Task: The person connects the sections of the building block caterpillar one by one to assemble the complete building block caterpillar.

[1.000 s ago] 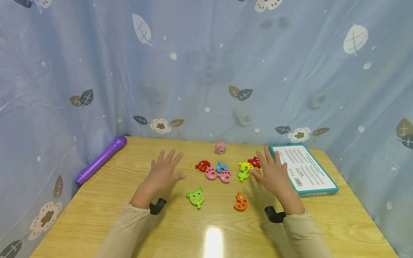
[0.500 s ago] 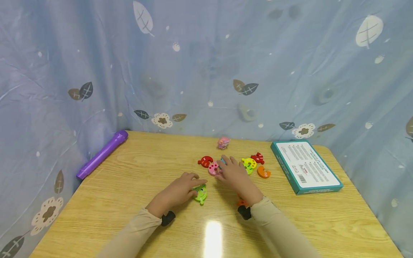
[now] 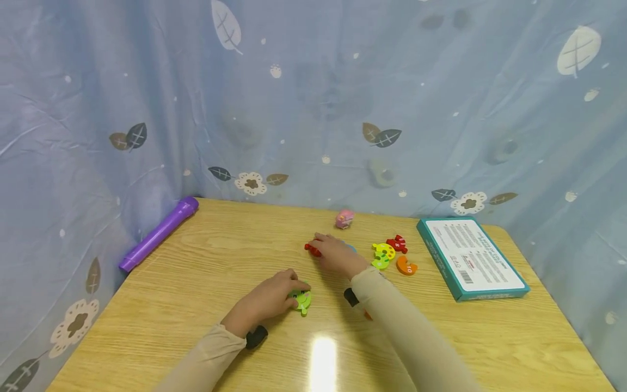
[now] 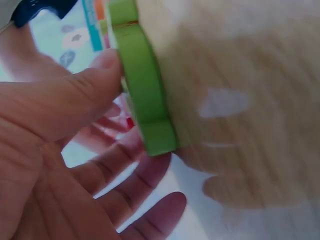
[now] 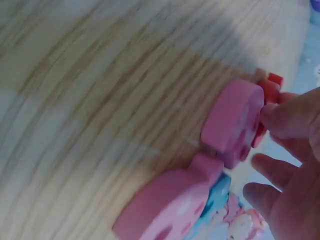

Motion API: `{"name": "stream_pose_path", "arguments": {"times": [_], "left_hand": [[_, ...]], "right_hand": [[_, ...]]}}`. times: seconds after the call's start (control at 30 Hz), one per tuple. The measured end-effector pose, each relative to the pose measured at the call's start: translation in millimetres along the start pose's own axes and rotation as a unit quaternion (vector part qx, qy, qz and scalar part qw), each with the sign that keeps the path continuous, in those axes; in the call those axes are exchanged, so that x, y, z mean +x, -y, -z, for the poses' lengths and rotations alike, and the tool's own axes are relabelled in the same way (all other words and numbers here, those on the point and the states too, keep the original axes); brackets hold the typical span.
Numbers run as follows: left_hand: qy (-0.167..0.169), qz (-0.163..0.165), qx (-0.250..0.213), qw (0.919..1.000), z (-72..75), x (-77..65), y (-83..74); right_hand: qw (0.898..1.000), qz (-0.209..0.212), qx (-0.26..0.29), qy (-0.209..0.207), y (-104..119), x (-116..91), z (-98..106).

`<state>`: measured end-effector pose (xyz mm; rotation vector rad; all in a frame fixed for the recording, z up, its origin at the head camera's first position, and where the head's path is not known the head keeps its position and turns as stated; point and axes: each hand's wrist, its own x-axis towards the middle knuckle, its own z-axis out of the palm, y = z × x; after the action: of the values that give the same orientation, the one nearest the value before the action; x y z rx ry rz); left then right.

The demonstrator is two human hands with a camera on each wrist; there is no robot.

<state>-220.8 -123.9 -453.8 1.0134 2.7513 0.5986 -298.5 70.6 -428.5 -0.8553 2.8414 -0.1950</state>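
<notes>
A light-green smiling-face puzzle piece (image 3: pixel 303 303) lies on the table, and my left hand (image 3: pixel 268 298) pinches its edge. The left wrist view shows the thumb on the face of that green piece (image 4: pixel 143 75), with fingers along its far side. Farther forward, my right hand (image 3: pixel 338 256) is over the red puzzle piece (image 3: pixel 312 250). Seen from the right wrist, thumb and fingertips hold the red piece (image 5: pixel 270 91), close beside a pink spotted piece (image 5: pixel 232 115). Another pink piece (image 5: pixel 162 202) and a blue piece (image 5: pixel 216 194) are near; the hand mostly covers these in the head view.
Yellow (image 3: pixel 387 250), green (image 3: pixel 381 263), red (image 3: pixel 399 243) and orange (image 3: pixel 406 267) pieces lie to the right. Another orange piece (image 3: pixel 367 315) is mostly under the right sleeve. A teal-edged box (image 3: pixel 475 256), pink figurine (image 3: pixel 344 219) and purple tube (image 3: pixel 159 234) surround them.
Both hands have come down from spread-fingered above the table. My left hand has taken hold of the green face piece; my right hand has moved left across the pink pieces to the red one.
</notes>
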Motion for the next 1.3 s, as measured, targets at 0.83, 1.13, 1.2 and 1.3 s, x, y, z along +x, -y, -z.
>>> {"name": "stream_pose_path", "arguments": {"times": [0.83,1.13,1.2,1.3], "left_hand": [[0.003,0.068,-0.049,0.9965,11.1,-9.4,6.5],[0.0,0.077,-0.039,0.9963,10.9,-7.8,5.9],[-0.002,0.077,-0.038,0.9963,11.5,-7.2,6.1],[0.001,0.08,-0.037,0.9961,11.8,-7.8,6.4]], "right_hand": [[0.997,0.04,-0.054,0.028,32.3,-26.8,-8.3],[0.99,0.052,-0.129,-0.036,35.7,-49.2,-19.4],[0.992,0.031,-0.112,-0.058,40.0,-58.5,-22.3],[0.995,0.008,-0.058,-0.08,50.7,-72.2,-28.7]]}}
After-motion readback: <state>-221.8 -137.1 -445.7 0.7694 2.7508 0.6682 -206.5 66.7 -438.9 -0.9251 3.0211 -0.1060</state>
